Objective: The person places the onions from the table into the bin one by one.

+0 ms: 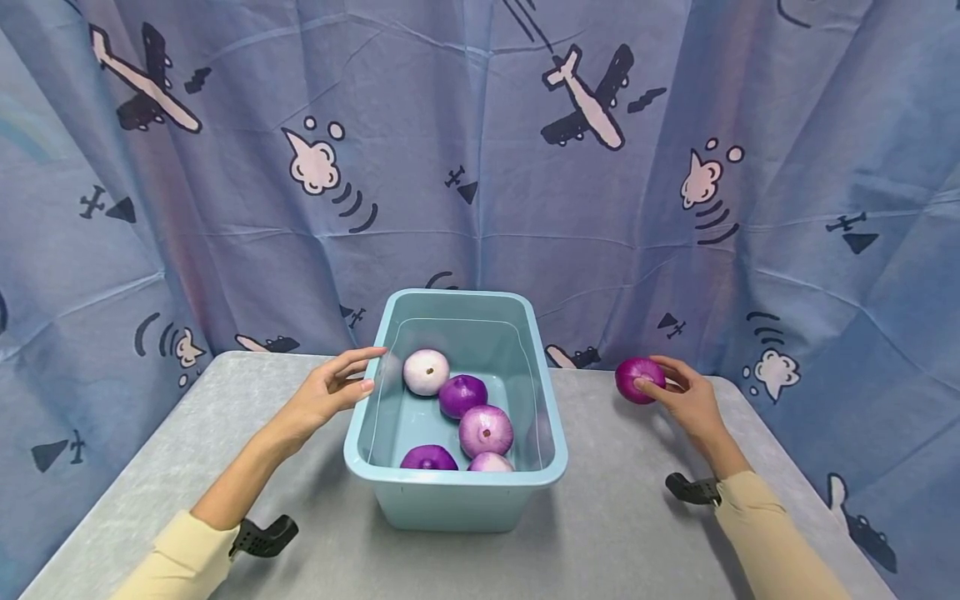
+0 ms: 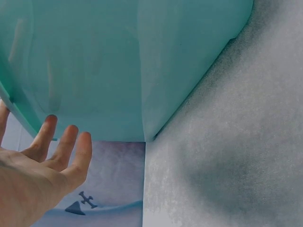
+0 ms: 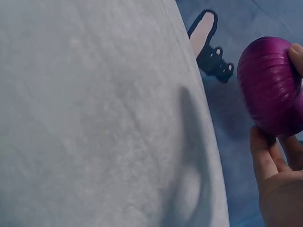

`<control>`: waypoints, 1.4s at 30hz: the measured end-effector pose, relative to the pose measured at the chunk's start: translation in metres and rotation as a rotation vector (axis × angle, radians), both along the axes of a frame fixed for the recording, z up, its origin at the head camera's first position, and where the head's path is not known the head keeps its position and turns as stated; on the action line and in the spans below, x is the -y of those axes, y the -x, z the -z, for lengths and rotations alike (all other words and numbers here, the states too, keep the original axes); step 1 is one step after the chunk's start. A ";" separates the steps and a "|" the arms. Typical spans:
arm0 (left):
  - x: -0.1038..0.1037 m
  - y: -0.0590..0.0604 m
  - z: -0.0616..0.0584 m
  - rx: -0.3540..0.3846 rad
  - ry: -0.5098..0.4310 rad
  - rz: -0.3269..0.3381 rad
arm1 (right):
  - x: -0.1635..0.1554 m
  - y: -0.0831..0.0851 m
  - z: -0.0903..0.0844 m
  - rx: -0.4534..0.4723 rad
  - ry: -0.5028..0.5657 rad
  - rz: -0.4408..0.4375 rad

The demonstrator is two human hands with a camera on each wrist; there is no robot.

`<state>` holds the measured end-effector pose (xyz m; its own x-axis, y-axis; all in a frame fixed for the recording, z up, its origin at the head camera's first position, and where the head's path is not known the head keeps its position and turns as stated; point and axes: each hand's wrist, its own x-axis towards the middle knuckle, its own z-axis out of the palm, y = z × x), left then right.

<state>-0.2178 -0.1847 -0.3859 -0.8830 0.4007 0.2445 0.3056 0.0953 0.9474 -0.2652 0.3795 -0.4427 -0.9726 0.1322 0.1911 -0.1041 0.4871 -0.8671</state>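
My right hand (image 1: pixel 688 403) holds a purple onion (image 1: pixel 633 380) between thumb and fingers, near the far right part of the table. The same onion (image 3: pixel 267 85) fills the right side of the right wrist view, its lower end against the fingertips. At the left side of a light blue plastic bin (image 1: pixel 457 477) is my left hand (image 1: pixel 326 392), fingers extended towards the rim. Whether they touch it I cannot tell. Several onions lie inside the bin, among them a pale onion (image 1: pixel 426 372), a dark purple onion (image 1: pixel 462 396) and a lighter purple onion (image 1: pixel 486 431). The front wall partly hides the nearest ones.
The bin stands mid-table on a grey table (image 1: pixel 600 517). Behind the table's far edge hangs a blue curtain (image 1: pixel 450 125) with airplane prints. A dark strap-on device (image 1: pixel 266 537) sits at the left wrist and another dark device (image 1: pixel 692 490) at the right.
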 end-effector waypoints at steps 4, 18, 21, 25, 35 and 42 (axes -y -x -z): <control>0.000 0.000 0.000 0.005 0.003 -0.008 | 0.004 -0.005 -0.007 -0.002 -0.006 -0.007; 0.001 0.002 -0.002 -0.005 0.035 -0.028 | 0.011 -0.021 -0.025 -0.031 0.023 -0.038; 0.001 0.001 -0.003 -0.005 0.046 -0.039 | 0.014 -0.025 -0.030 -0.024 0.018 -0.037; 0.001 0.000 -0.004 -0.002 0.053 -0.043 | 0.021 -0.030 -0.036 -0.021 0.016 -0.048; 0.001 0.002 -0.004 -0.012 0.050 -0.036 | 0.040 -0.042 -0.056 -0.109 0.095 -0.158; 0.003 0.001 -0.008 0.022 0.056 -0.033 | 0.053 -0.050 -0.069 -0.134 0.137 -0.230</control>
<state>-0.2184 -0.1875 -0.3783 -0.9008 0.3838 0.2030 0.2807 0.1581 0.9467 -0.2149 0.3269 -0.3739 -0.9475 -0.0553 0.3151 -0.3159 0.3164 -0.8945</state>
